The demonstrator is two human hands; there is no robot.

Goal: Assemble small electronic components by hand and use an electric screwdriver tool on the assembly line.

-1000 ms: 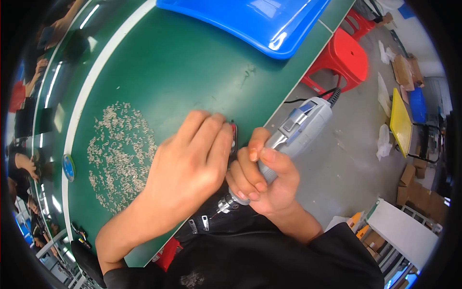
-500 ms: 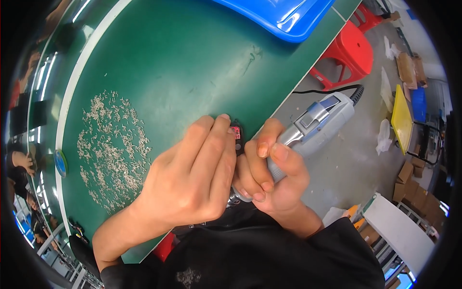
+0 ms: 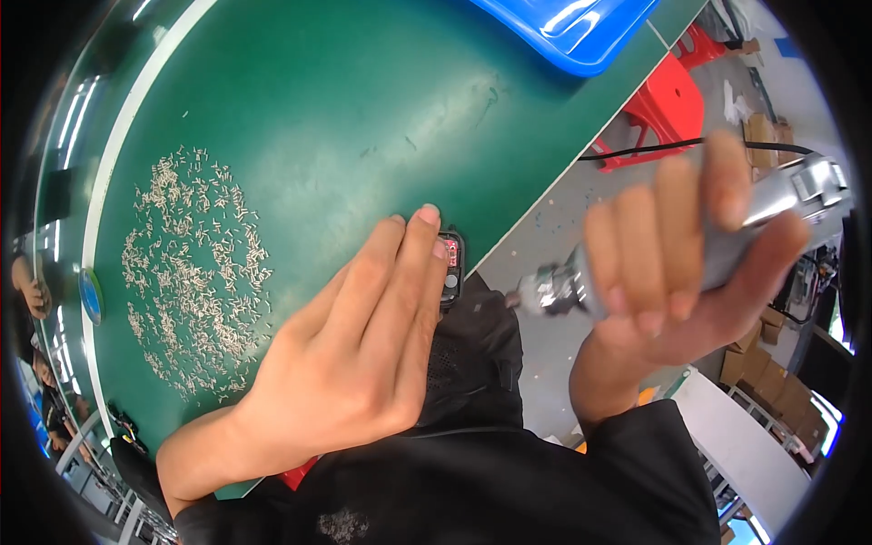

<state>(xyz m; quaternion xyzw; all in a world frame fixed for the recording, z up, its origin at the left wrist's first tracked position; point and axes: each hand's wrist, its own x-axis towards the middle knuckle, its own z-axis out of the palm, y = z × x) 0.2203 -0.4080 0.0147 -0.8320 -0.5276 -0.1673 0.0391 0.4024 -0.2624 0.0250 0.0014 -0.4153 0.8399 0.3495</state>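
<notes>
Wrapped fingers of the right hand (image 3: 690, 263) hold a grey electric screwdriver (image 3: 772, 218) lifted off to the side, over the floor. Left hand (image 3: 363, 354) lies flat, pinning a small black device (image 3: 451, 268) at the green table's (image 3: 318, 109) near edge. Loose screws (image 3: 191, 263) remain scattered leftward, so fastening seems unfinished. Open tabletop stretches beyond.

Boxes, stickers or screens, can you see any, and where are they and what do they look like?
Cardboard boxes: brown, stacked on the floor at the right, below the right hand.
Round sticker: blue, on the green table's pale left rim.
Yellow sheet: small, on the floor beside the boxes; too small to tell what it is.
No screen shows.
</notes>
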